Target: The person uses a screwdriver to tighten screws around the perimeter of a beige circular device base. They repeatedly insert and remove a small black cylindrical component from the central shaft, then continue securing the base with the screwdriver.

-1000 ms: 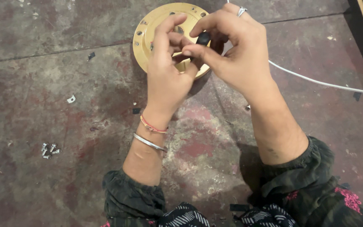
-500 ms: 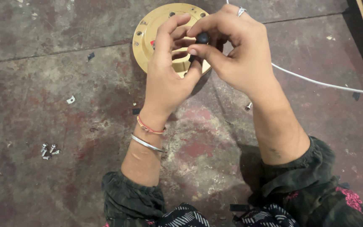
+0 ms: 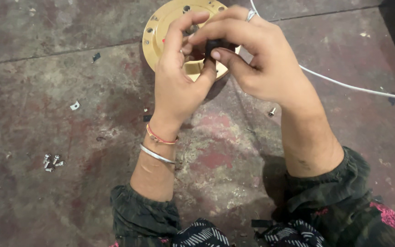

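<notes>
A round tan plate (image 3: 157,32) with screw holes around its rim lies on the stained floor at the top centre. Over it, my left hand (image 3: 179,87) and my right hand (image 3: 257,64) meet, fingers curled together. Between their fingertips sits a small black part (image 3: 212,45), pinched by my right thumb and forefinger and also touched by my left fingers. My left wrist carries a red thread and a metal bangle; a ring is on a right finger. What lies under the hands on the plate is hidden.
Several small silver screws (image 3: 51,162) lie in a cluster on the floor at the left. One loose screw (image 3: 271,111) lies beside my right wrist. A white cable (image 3: 353,87) runs across the floor to the right. Small scraps (image 3: 74,105) dot the floor.
Both hands have stayed over the plate, with the fingers shifting slightly around the small black part. The view has drifted a little.
</notes>
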